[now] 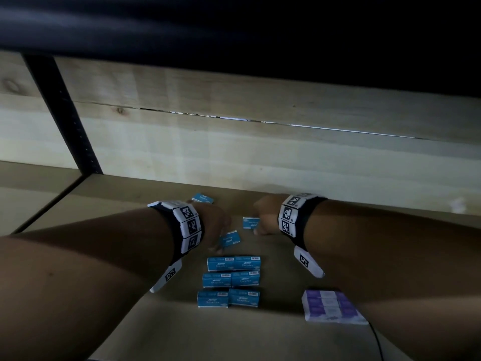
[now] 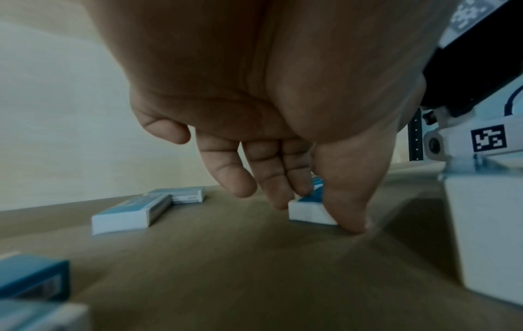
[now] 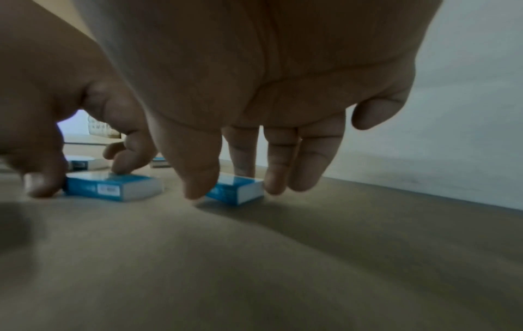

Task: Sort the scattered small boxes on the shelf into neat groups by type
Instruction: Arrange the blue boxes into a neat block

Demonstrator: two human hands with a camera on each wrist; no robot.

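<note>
On the brown shelf board [image 1: 161,332], my left hand [image 1: 217,225] reaches down onto a loose blue staples box [image 1: 229,238]. Its thumb [image 2: 351,221] and fingers [image 2: 278,197] pinch that box [image 2: 307,211] from both sides. My right hand [image 1: 264,217] is over a second loose blue box [image 1: 251,222]; thumb [image 3: 198,185] and fingers [image 3: 278,179] pinch the ends of this box [image 3: 237,190]. Several blue boxes [image 1: 231,281] lie in neat pairs in front. A purple box stack [image 1: 330,307] lies at the front right.
Another loose blue box [image 1: 203,198] lies near the pale wooden back wall [image 1: 260,152]. The left wrist view shows two more blue boxes [image 2: 133,212] beside my hand. A dark upright post [image 1: 67,115] stands at the left. A shelf overhead [image 1: 234,27] limits height.
</note>
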